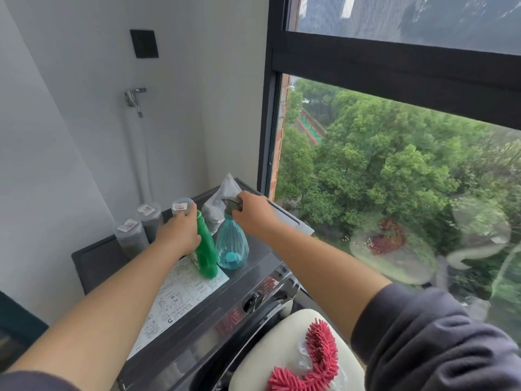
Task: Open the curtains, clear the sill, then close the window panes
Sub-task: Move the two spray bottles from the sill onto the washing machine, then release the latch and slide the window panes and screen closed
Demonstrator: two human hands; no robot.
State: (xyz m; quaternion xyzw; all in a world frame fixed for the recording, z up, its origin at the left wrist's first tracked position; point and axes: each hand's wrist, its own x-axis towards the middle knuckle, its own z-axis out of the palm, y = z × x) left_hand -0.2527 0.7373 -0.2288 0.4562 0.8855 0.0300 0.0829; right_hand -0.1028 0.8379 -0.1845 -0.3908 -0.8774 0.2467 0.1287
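Observation:
My left hand [180,234] is closed around a green plastic bottle [207,251] that stands on the dark top of a washing machine [253,258]. Right beside it stands a translucent blue spray bottle [231,246]; my right hand [252,214] grips its dark trigger head. Both bottles touch the machine top and stand upright next to each other. The black-framed window [394,69] rises to the right, with trees visible through its glass.
Three clear jars with dark contents [132,239] stand at the back left of the machine top. A clear plastic bag [222,196] lies behind the bottles. A printed sheet [180,297] lies on the top. A cream stool with a red duster [313,359] is below. A tap [134,97] juts from the white wall.

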